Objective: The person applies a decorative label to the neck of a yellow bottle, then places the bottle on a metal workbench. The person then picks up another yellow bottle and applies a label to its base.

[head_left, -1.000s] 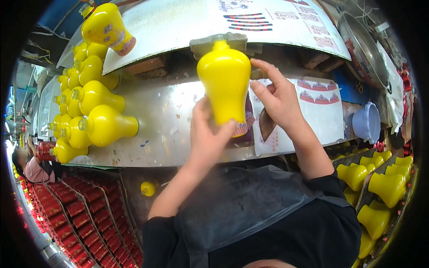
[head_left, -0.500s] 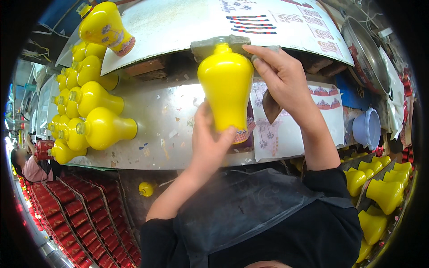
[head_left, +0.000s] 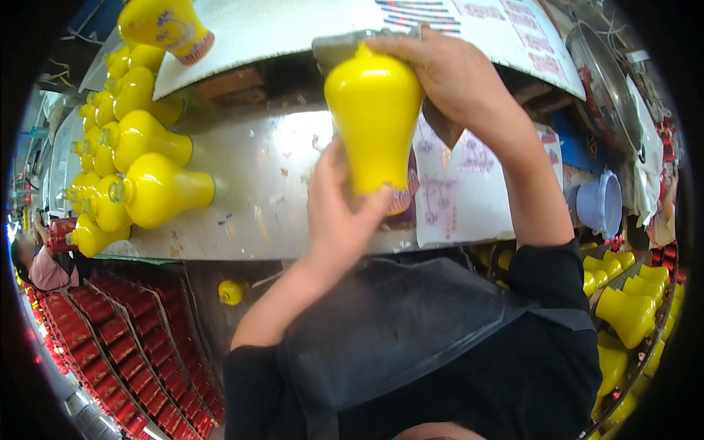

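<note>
A glossy yellow bottle (head_left: 374, 117) lies between my hands, its neck pointing away and a patterned purple-and-red band round its base. My left hand (head_left: 341, 209) grips it near the base, thumb over the band. At the far end my right hand (head_left: 458, 77) reaches across, its fingers over the bottle's neck. A brown, flat, pointed piece (head_left: 442, 125) sticks out under that palm and seems held there. The neck end lies against a grey, lumpy rest (head_left: 334, 50). Beneath my right forearm, printed decal sheets (head_left: 458, 191) are spread on the metal table (head_left: 257, 176).
Several plain yellow bottles (head_left: 161, 191) lie at the left; a decorated one (head_left: 167, 29) stands behind them. A raised white board (head_left: 271, 29) bears strips and decals. To the right are a lavender bucket (head_left: 600, 205) and racked bottles (head_left: 623, 315). Red boxes (head_left: 125, 345) fill the lower left, near another person (head_left: 53, 268).
My right hand has moved left, its fingers now over the bottle's neck instead of beside it. The view has shifted, so the surroundings sit higher. My left hand keeps its hold on the base.
</note>
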